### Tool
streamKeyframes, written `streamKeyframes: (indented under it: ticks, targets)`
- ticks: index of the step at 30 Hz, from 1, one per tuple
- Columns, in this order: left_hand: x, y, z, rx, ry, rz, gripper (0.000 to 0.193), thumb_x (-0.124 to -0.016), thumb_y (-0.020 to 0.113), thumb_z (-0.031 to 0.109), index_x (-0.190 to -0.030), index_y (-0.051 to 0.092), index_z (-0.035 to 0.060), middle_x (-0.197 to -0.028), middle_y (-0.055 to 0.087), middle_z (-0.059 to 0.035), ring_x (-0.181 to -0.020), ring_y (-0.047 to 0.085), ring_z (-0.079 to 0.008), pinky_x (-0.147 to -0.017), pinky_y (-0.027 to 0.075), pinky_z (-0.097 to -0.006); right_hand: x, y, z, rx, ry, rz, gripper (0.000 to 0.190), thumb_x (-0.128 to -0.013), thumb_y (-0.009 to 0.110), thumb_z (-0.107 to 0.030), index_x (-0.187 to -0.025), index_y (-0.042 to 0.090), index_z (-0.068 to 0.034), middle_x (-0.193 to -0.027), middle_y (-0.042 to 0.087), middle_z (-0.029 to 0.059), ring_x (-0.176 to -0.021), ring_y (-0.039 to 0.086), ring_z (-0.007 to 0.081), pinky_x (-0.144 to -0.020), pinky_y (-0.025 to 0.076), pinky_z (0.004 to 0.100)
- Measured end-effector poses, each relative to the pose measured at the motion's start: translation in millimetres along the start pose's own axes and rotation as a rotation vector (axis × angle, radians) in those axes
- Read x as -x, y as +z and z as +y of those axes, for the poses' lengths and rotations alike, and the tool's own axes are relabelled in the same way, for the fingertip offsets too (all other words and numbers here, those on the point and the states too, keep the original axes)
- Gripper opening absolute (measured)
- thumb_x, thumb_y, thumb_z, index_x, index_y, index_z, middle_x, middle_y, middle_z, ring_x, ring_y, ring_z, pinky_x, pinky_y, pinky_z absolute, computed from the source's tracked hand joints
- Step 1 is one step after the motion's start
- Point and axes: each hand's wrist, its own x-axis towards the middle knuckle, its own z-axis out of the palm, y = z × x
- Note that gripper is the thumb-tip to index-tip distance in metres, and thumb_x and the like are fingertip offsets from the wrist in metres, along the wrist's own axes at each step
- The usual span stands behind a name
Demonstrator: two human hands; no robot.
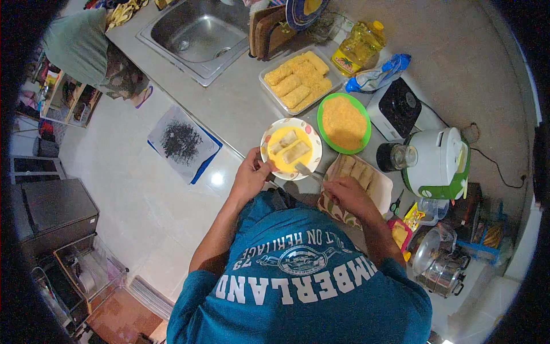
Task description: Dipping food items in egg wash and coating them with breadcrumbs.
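My left hand (251, 174) grips the near left rim of a patterned plate (316, 148). Two pale rolls (296, 152) lie in yellow liquid, apparently beaten egg (277, 161), on that plate. In my right hand (348, 193) is a metal fork (306, 170), its head over the plate's near right edge. Beneath my right hand and forearm stands a tray (382, 185) with several uncoated rolls (354, 170). A green plate (368, 122) of orange crumbs (343, 120) sits beyond, beside a clear plastic container (268, 92) of crumb-coated rolls (296, 81).
A steel sink (197, 36) and wooden cutting boards (262, 32) are at the back. An oil bottle (359, 47), glass jar (389, 157), rice cooker (434, 159) and scissors (395, 206) stand or lie right. Another person (81, 51) is at the far left.
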Motion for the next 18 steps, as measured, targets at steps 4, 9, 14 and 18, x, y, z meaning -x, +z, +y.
streamKeyframes:
  ticks: [4, 9, 14, 18]
  targets:
    - [0, 1, 4, -0.021, -0.022, 0.004, 0.042, -0.091, 0.058, 0.007, -0.131, 0.047, -0.0035, -0.078, 0.059, -0.0055, -0.065, 0.059, -0.012, -0.06, 0.051, -0.0265, 15, -13, 5, 0.028, 0.043, 0.056, 0.037, -0.094, 0.058, -0.036, -0.073, 0.06, -0.006, -0.065, 0.055, -0.0014, -0.057, 0.05, 0.0079, -0.052, 0.039, 0.0241]
    - [0, 2, 2, -0.02, -0.026, 0.0, 0.042, -0.091, 0.059, 0.008, -0.13, 0.048, -0.0034, -0.075, 0.059, -0.005, -0.064, 0.058, -0.0114, -0.059, 0.05, -0.0259, -10, -6, 19, -0.02, 0.05, 0.101, 0.04, -0.096, 0.054, -0.038, -0.076, 0.06, -0.003, -0.067, 0.057, 0.003, -0.061, 0.052, 0.0132, -0.057, 0.042, 0.0312]
    - [1, 3, 5, -0.064, -0.025, -0.004, 0.042, -0.094, 0.06, 0.014, -0.129, 0.048, -0.0045, -0.077, 0.059, -0.0054, -0.064, 0.058, -0.0114, -0.058, 0.049, -0.0252, -17, 3, 24, 0.094, 0.043, 0.118, 0.044, -0.096, 0.052, -0.04, -0.078, 0.061, 0.0, -0.067, 0.058, 0.008, -0.066, 0.055, 0.0185, -0.062, 0.044, 0.0372]
    - [1, 3, 7, -0.062, -0.027, -0.018, 0.042, -0.094, 0.06, 0.014, -0.13, 0.047, -0.004, -0.078, 0.06, -0.0062, -0.065, 0.059, -0.0122, -0.059, 0.05, -0.0254, -8, -1, 15, 0.082, -0.015, 0.124, 0.044, -0.095, 0.053, -0.039, -0.077, 0.061, 0.001, -0.067, 0.059, 0.0086, -0.065, 0.056, 0.0194, -0.062, 0.045, 0.0366]
